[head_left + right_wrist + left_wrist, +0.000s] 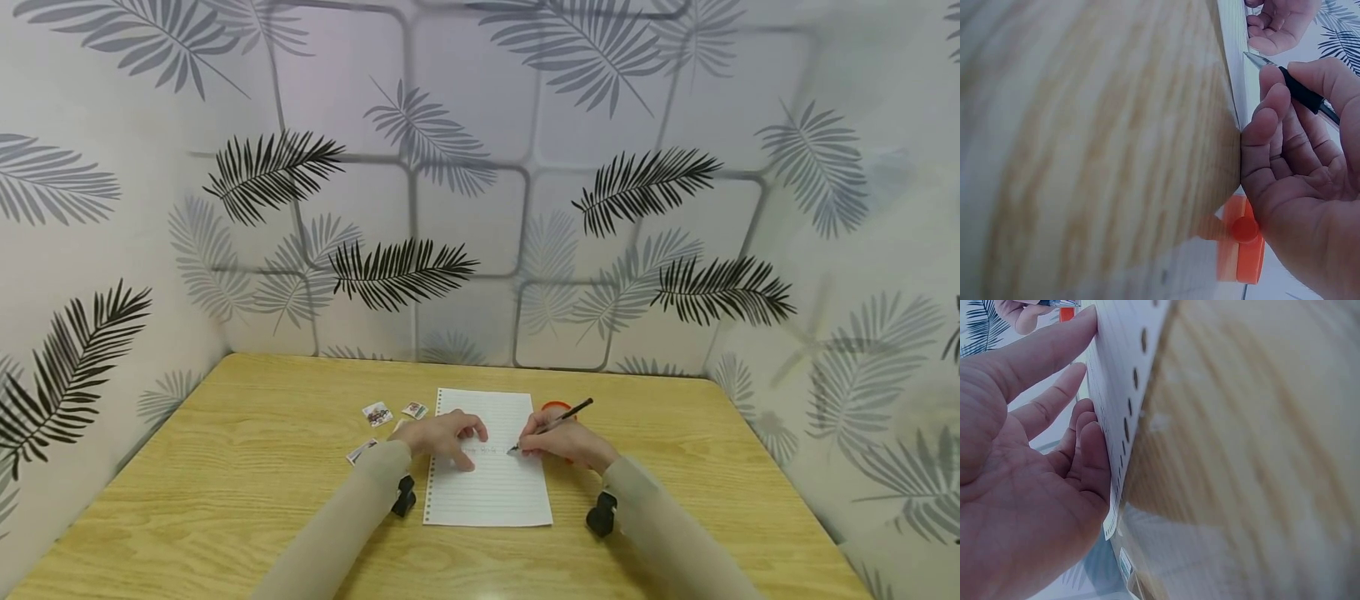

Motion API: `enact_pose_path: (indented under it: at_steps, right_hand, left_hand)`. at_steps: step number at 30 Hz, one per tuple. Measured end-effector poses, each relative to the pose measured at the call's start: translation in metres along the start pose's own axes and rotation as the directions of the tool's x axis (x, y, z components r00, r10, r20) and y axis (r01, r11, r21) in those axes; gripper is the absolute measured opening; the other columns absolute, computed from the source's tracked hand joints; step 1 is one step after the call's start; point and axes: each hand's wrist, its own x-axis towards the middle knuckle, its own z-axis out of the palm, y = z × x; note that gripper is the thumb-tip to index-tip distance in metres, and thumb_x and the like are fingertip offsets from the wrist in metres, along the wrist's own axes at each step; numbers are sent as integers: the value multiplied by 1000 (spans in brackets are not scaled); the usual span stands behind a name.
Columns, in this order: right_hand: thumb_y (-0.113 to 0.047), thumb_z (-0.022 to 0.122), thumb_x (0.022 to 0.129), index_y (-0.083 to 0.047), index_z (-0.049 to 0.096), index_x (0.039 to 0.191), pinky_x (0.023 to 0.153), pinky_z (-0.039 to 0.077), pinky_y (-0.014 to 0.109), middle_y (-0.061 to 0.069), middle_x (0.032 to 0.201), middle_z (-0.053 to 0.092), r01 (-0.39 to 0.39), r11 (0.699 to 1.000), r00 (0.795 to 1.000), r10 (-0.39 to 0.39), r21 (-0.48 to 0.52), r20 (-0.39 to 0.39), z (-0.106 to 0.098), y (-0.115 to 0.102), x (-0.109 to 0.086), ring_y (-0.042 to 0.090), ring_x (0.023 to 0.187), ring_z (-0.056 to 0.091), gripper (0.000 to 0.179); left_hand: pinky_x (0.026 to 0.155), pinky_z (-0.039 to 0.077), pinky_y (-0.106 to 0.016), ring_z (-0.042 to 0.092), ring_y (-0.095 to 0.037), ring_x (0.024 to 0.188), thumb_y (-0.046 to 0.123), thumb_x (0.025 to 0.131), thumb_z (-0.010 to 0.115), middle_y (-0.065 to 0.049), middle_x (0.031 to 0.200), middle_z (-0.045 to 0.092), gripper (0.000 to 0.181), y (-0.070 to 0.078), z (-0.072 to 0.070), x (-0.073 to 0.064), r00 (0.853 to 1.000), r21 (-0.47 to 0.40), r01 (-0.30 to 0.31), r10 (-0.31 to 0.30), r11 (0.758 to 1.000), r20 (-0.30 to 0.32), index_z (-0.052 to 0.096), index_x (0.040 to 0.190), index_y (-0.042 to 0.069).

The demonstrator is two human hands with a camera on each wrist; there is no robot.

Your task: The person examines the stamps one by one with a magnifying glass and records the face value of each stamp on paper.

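Observation:
A lined sheet of paper (487, 498) with punched holes down its left edge lies on the table. My left hand (442, 435) rests on its left side, thumb and fingers spread and holding nothing. My right hand (566, 439) pinches a pen (576, 411) with a black grip; its metal tip points down at the sheet's right half. Faint handwriting (487, 450) runs across a line between the hands, too small to read. In the right wrist view the pen (1301, 91) sits between thumb and fingers, and the little-finger side of the hand lies against the surface.
An orange plastic object (1247, 247) stands behind my right hand, mostly hidden in the head view. Several small printed picture pieces (377, 413) lie left of the sheet. The wooden table (225, 467) meets a leaf-patterned wall covering (465, 325) at its back.

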Motion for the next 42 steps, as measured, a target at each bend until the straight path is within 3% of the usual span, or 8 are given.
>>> enact_pose_path:
  at_steps: [7, 17, 27, 42]
  right_hand:
    - [-6, 69, 87, -1, 66, 84, 64, 49, 23, 1, 76, 69, 0, 1000, 1000, 0, 10, 14, -1, 1, 1, 11, 68, 59, 7]
    - [-7, 66, 89, -6, 63, 81, 65, 47, 23, 1, 75, 67, -38, 998, 999, 39, 52, -8, -1, 2, 0, 12, 68, 57, 9]
    - [-8, 67, 89, -2, 64, 84, 64, 47, 22, -1, 77, 66, -15, 999, 1000, 16, 46, -18, -2, 1, -2, 11, 69, 58, 8]
    - [-8, 67, 88, -4, 63, 81, 64, 45, 24, 0, 74, 64, -37, 999, 999, 37, 9, -11, -1, 0, 0, 14, 67, 54, 8]
  left_hand:
    - [106, 34, -46, 44, -23, 116, 7, 79, 80, -5, 121, 50, 40, -1, -1, 0, 1000, 5, -11, 11, 1000, 7, 61, 113, 18]
    - [107, 33, -46, 43, -23, 117, 8, 80, 80, -5, 122, 49, 39, 0, 0, -3, 1000, -16, 18, -18, 1000, 5, 61, 112, 20]
    - [105, 35, -45, 44, -23, 115, 7, 80, 80, -5, 120, 49, 39, 0, 0, -2, 1000, 3, -7, 7, 1000, -9, 61, 112, 19]
    - [106, 35, -45, 44, -22, 115, 7, 79, 80, -5, 120, 50, 40, -1, 0, 0, 1000, -6, 3, -3, 1000, -10, 61, 112, 20]
